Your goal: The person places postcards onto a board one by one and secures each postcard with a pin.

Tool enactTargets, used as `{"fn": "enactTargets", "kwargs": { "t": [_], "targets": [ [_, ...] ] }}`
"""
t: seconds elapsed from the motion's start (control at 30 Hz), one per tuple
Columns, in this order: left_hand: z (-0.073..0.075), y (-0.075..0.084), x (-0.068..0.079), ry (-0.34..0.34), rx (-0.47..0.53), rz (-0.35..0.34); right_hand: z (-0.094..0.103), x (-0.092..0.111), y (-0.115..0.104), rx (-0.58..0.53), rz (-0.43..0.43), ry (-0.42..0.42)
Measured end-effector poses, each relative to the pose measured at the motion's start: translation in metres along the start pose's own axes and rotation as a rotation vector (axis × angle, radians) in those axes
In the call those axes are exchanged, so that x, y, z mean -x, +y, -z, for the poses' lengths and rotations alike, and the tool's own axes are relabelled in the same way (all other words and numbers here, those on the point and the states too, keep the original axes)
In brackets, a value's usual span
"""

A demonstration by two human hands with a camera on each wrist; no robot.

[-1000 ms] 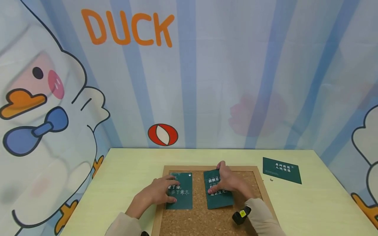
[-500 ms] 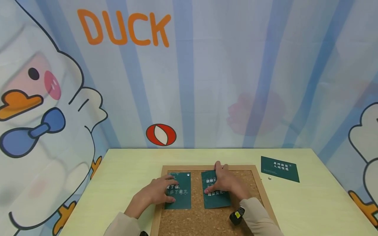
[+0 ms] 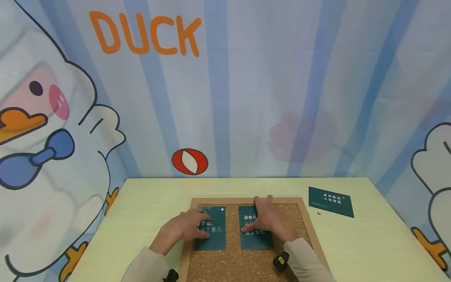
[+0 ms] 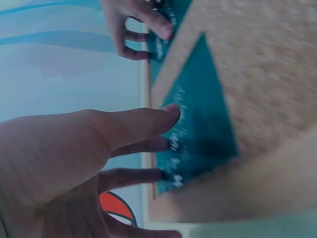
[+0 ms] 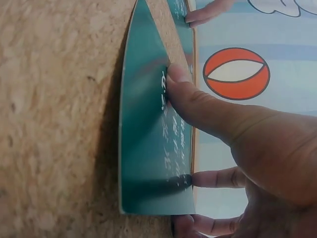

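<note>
On the corkboard [image 3: 225, 266] lies a dark green card [image 3: 217, 241] with white characters, a small silver pin [image 3: 222, 209] at its top right corner. My left hand [image 3: 184, 227] rests its thumb and spread fingers on this card's left part; in the left wrist view the thumb [image 4: 153, 119] lies across the lettering. A second green card [image 5: 143, 134] lies to the right. The right hand [image 3: 273, 219] touches it, thumb on its face and fingers spread towards its top edge. In the right wrist view, that card's lower edge bows up, casting a shadow on the cork.
A third green card [image 3: 331, 201] lies on the pale table [image 3: 359, 243] right of the board. A small silver pin [image 3: 319, 213] sits between that card and the board's wooden frame [image 3: 311, 235]. A printed duck curtain [image 3: 246, 98] stands behind the table.
The right-hand card has turned slightly and now lies straighter and flatter on the corkboard, the right hand moving with it. The left hand stays on its card. The head view has shifted a little.
</note>
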State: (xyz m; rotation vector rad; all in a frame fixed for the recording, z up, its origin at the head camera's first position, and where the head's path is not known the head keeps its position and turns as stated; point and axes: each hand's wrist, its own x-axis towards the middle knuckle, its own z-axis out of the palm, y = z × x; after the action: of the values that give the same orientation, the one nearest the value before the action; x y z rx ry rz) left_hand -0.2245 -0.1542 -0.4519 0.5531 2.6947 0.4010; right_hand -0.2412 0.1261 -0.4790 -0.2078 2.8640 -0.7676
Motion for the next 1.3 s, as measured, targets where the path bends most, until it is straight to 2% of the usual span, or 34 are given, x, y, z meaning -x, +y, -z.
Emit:
{"fn": "enactTargets", "kwargs": {
  "t": [0.1,0.23,0.37,0.5,0.6,0.73,0.97,1.3],
  "targets": [
    [0.006,0.008,-0.004,0.03,-0.016,0.002,0.0,0.001,0.001,0.016,0.01,0.004],
    [0.008,0.018,-0.014,0.155,-0.062,-0.044,-0.002,0.002,0.002,0.054,0.014,0.025],
    [0.005,0.026,-0.029,0.273,-0.143,-0.11,-0.002,0.002,0.005,0.085,0.02,0.04],
    [0.002,0.032,-0.046,0.326,-0.214,-0.149,-0.002,0.002,0.007,0.091,0.03,0.049],
    [0.001,0.036,-0.057,0.332,-0.227,-0.147,-0.003,0.002,0.007,0.098,0.033,0.053],
    [-0.003,0.038,-0.071,0.299,-0.218,-0.123,-0.003,0.003,0.007,0.113,0.041,0.062],
    [-0.014,0.03,-0.09,0.264,-0.158,-0.055,-0.005,0.003,0.008,0.129,0.057,0.065],
    [-0.023,0.028,-0.101,0.275,-0.133,-0.039,-0.007,0.003,0.012,0.112,0.072,0.068]
  ]
}}
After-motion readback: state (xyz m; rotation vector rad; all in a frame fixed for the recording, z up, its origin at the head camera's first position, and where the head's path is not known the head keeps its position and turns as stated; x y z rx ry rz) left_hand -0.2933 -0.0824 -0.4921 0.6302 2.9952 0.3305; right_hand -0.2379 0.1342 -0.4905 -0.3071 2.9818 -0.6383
